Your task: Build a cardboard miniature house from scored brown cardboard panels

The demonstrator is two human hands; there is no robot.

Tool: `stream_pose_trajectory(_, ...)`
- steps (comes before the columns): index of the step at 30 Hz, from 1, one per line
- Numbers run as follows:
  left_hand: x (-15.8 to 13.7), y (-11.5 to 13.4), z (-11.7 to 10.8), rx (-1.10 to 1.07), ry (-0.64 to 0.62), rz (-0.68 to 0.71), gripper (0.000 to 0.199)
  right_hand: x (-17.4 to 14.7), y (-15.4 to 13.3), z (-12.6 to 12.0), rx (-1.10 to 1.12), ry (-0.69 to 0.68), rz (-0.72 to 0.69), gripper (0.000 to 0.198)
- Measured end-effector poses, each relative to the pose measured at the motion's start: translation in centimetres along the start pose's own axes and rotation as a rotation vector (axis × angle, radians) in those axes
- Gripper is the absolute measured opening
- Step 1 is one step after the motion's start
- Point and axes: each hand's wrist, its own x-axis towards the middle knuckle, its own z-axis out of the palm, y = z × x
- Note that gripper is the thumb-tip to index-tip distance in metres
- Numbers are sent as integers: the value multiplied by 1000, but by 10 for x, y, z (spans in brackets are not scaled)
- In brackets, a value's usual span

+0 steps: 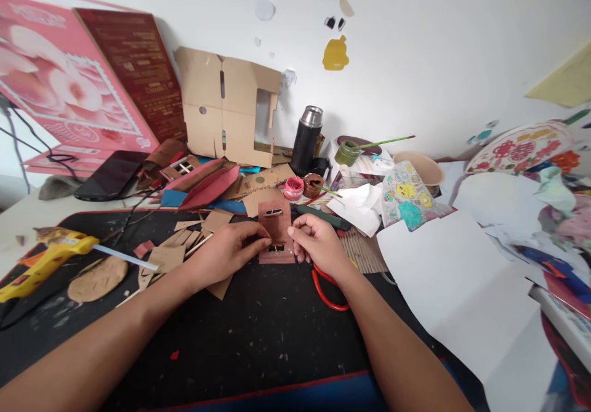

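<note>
A reddish-brown painted cardboard piece (277, 230) with two window-like cut-outs stands or lies in the middle of the black mat; which of the two I cannot tell. My left hand (231, 249) pinches its left edge near the lower cut-out, thumb and forefinger together. At the right edge, my right hand (318, 242) is closed, with the thumb tip against the cardboard and the other fingers curled below. Red-handled scissors (329, 298) lie partly under my right wrist. Cardboard scraps (168, 255) are heaped beside my left forearm.
A yellow hot glue gun (50, 258) rests at the left with its glue stick pointing right. Behind my hands stand a pink paint pot (293, 188), a brown paint pot (313, 185) and a black thermos (307, 141). White paper sheets (455, 282) cover the right side.
</note>
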Motion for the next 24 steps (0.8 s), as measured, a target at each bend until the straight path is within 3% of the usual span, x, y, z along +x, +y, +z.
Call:
stream_pose_trajectory(11,0,0,1,-145,88,-62,34,-2,-7,1,89,47,-2,28)
stream_pose_trajectory(19,6,-10,2,-338,336,-208,47,2,-3,1,221,91,-23,38)
stream_pose_trajectory(24,6,-5,1,-643,226,-315,61,3,-4,1,297,81,-43,42)
